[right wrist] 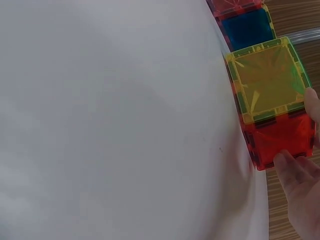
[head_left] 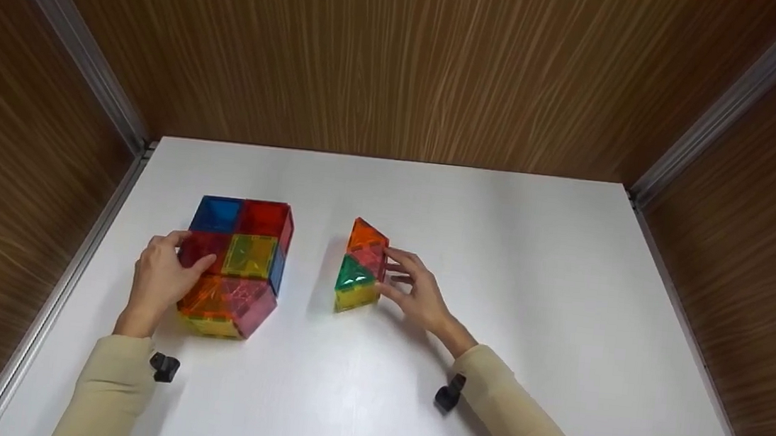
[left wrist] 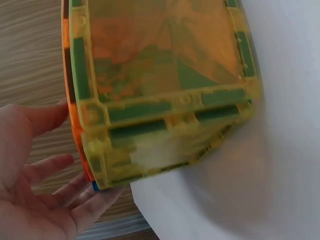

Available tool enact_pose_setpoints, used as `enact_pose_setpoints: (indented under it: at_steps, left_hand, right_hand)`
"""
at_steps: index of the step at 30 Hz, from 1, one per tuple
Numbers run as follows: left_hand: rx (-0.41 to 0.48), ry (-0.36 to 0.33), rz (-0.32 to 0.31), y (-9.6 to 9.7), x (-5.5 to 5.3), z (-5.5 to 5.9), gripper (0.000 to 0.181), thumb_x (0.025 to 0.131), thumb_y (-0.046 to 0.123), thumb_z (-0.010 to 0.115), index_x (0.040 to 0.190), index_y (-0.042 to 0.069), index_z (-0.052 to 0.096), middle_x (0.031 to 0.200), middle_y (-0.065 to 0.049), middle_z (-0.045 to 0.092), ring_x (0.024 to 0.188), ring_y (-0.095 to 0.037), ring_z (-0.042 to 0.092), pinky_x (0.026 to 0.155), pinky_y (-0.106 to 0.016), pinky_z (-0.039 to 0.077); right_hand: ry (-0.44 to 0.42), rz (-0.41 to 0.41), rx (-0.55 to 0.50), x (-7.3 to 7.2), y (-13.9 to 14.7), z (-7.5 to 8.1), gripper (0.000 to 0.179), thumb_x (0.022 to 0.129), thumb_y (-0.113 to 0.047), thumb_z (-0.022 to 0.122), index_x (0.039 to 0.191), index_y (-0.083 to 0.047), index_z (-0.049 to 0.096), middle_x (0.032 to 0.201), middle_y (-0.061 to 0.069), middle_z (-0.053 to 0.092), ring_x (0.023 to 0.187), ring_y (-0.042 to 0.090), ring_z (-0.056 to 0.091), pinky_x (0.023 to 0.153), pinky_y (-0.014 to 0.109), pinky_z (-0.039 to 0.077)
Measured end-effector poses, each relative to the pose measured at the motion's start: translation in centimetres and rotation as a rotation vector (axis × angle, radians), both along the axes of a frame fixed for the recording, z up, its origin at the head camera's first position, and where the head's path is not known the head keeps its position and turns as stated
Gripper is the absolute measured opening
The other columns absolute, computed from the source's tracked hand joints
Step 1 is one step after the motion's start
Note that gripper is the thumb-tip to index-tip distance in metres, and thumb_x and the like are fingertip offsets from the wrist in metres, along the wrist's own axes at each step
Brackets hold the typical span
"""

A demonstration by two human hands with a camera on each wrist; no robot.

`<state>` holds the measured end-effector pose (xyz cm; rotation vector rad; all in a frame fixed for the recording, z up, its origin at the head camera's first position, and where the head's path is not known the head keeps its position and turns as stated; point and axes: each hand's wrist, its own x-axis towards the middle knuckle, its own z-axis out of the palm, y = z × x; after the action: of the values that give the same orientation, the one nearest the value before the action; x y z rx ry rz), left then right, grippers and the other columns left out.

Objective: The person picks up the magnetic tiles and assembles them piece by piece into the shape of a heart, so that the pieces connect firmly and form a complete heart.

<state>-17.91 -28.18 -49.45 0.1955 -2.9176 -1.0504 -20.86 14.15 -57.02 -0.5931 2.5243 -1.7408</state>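
Note:
Two hollow blocks built of see-through coloured magnetic tiles stand on the white table. The larger tile block (head_left: 250,256) is at left, with blue, red, yellow, orange and pink tiles on top. My left hand (head_left: 160,273) holds its left side, the thumb lying over a dark red top tile and the fingers along the edge. Near the middle is the smaller tile block (head_left: 357,274), topped by orange, pink and green triangles. My right hand (head_left: 421,298) grips its right side. In the right wrist view, fingertips (right wrist: 282,160) touch its red side tile, beside a yellow tile (right wrist: 270,82).
The white table (head_left: 538,289) has wood-grain walls (head_left: 403,63) at the back and both sides, with metal strips (head_left: 85,39) along the corners. A gap of bare table lies between the two blocks. A small black device (head_left: 165,367) sits at each wrist.

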Motion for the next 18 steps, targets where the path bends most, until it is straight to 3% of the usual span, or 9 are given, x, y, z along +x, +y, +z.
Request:
enact_pose_setpoints:
  at_steps: [7,18]
  left_hand:
    - [-0.030,0.035,-0.020,1.0,-0.4,-0.1,0.062,0.100,0.027,0.072,0.142,-0.014,0.054,0.133,-0.041,0.053,0.126,-0.057,0.056,0.110,-0.067,0.049]
    - [-0.021,-0.006,-0.069,3.8,-0.7,-0.3,0.063,0.102,0.030,0.071,0.145,-0.013,0.053,0.134,-0.037,0.051,0.129,-0.053,0.056,0.113,-0.061,0.049]
  right_hand:
    - [0.016,-0.004,-0.002,-0.5,-0.8,0.0,0.055,0.098,-0.014,0.075,0.149,-0.005,0.057,0.147,0.019,0.059,0.128,0.037,0.067,0.106,0.048,0.058]
    - [0.005,0.005,-0.035,-0.9,-2.2,0.1,0.052,0.097,-0.011,0.076,0.145,-0.004,0.060,0.144,0.021,0.060,0.125,0.041,0.067,0.105,0.055,0.058]
